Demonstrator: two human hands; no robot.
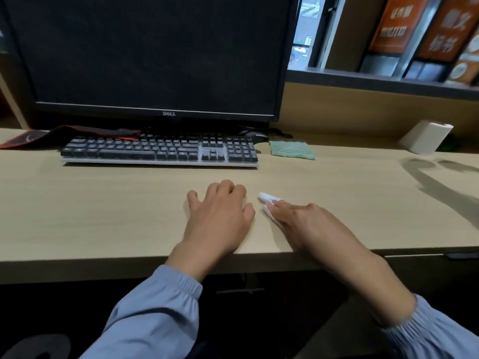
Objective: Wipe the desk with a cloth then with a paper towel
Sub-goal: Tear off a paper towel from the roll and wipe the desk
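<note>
- at the left end of the desk [103,203], what lies there?
- a red and black mouse pad [28,139], and next to it the keyboard [159,151], under the dark monitor [155,55].
- and the hands?
- the left hand [219,213] rests palm down near the middle. its fingers are loosely bent and it holds nothing. just right of it is the paper towel [265,196], a small white piece lying on the desk. the straight fingers of the right hand [298,221] press it down.
- so which step is it?
- i think the second one, wiping with the paper towel. the green cloth [291,150] lies apart at the back, beside the keyboard, with no hand on it. the next move needs steady pressure and long sweeps, because the piece is small.
- any container?
- one white box [426,137] at the far right. what is in it, i cannot tell.
</note>
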